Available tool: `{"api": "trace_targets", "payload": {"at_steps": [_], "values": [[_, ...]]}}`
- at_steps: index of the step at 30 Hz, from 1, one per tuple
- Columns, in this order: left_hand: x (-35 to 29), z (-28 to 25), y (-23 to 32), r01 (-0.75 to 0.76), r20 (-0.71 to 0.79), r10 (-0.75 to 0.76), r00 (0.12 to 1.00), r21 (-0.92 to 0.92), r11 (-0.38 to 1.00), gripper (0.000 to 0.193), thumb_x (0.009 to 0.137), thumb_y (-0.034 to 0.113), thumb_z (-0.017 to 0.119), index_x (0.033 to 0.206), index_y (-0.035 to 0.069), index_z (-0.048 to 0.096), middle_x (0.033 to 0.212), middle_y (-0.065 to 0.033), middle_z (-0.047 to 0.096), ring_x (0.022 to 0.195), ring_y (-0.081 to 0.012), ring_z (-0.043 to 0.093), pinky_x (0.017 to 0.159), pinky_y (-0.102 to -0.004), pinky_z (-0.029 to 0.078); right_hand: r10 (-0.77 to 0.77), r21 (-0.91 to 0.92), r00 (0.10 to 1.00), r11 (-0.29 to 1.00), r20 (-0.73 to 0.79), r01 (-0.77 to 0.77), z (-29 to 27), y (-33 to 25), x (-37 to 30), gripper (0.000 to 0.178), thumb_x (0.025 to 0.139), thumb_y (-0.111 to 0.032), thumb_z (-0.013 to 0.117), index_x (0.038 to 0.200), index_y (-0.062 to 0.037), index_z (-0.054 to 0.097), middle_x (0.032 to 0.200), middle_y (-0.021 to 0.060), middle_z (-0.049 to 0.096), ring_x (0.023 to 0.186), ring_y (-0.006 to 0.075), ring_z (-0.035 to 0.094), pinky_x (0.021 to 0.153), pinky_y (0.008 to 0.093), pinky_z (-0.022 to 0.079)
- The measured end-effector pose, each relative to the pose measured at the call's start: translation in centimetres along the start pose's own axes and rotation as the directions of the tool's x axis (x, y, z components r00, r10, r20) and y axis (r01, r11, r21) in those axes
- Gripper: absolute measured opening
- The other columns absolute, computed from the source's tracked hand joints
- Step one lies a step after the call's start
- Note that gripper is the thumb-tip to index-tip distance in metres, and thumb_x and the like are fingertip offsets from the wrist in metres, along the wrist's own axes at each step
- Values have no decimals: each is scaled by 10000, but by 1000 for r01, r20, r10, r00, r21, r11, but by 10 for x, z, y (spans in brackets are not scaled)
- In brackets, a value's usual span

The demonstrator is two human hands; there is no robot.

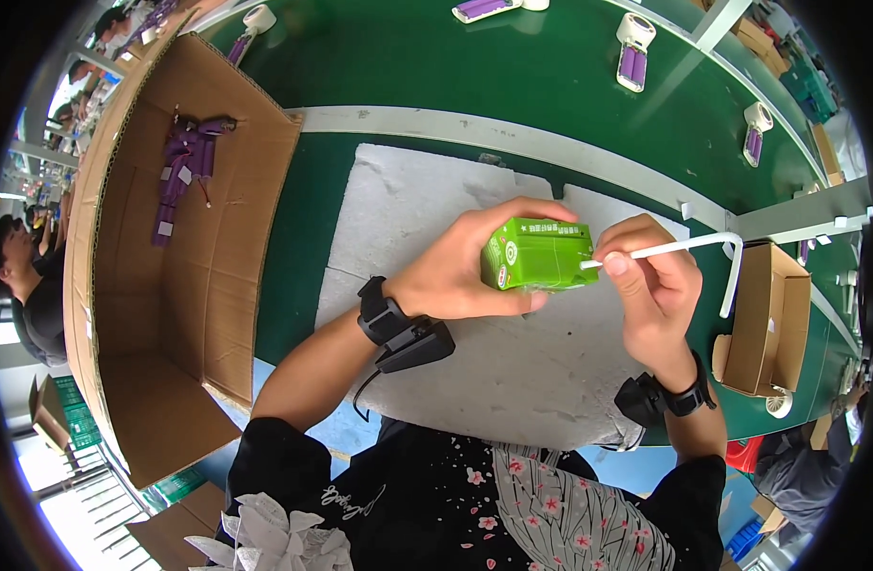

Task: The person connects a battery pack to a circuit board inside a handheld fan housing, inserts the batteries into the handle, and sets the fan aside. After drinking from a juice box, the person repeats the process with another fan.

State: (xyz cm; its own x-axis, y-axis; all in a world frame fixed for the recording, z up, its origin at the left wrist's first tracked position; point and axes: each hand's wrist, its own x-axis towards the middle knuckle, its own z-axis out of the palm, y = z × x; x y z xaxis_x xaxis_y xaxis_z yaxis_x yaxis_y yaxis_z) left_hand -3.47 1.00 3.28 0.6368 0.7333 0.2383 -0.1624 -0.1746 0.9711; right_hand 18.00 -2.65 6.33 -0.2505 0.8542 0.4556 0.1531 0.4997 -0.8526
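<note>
A small green drink carton point(541, 257) lies tipped in my left hand point(451, 262), whose fingers and thumb wrap round its sides. My right hand point(653, 285) pinches a white bendy straw point(679, 246) close to its lower tip. That tip meets the right end of the carton; I cannot tell whether it has gone in. The straw's bent end hangs out to the right past my fingers. Both hands are above a white foam sheet point(455, 371) on the green table. Each wrist carries a black strapped device.
On the left stands a large open cardboard box point(232, 219) holding several purple battery packs point(184, 171). A smaller cardboard box point(765, 319) is at the right. Beyond a pale rail point(512, 133), white-and-purple devices point(634, 52) lie on green surface. Other people are at both sides.
</note>
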Motion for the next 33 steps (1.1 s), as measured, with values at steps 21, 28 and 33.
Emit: {"api": "trace_targets", "payload": {"at_steps": [21,28,33], "values": [[-16,28,14,-422,56,428,902,-89,902,655,666,161,803,1237,-13,534,1105,-225,637,916,-329,676,779,-372,540,-197,-87,979,976,58,201,9,-62,-16,139,770,-136,762,837,-33,697,835,88,588,627,175,543,543,283,439],[-19,34,12,-469,50,473,880,-76,880,657,657,175,815,1222,-11,537,1089,-259,632,906,-347,682,745,-373,550,-238,-39,969,970,67,241,10,-62,-21,152,747,-169,779,811,-50,710,809,63,593,589,170,536,517,282,435],[-21,35,11,-456,25,457,889,-36,889,641,660,152,810,1217,-11,536,1078,-254,638,904,-346,685,755,-375,553,-259,-115,962,957,83,267,14,-57,-22,159,712,-168,786,804,-62,711,809,56,584,584,175,536,510,283,443]]}}
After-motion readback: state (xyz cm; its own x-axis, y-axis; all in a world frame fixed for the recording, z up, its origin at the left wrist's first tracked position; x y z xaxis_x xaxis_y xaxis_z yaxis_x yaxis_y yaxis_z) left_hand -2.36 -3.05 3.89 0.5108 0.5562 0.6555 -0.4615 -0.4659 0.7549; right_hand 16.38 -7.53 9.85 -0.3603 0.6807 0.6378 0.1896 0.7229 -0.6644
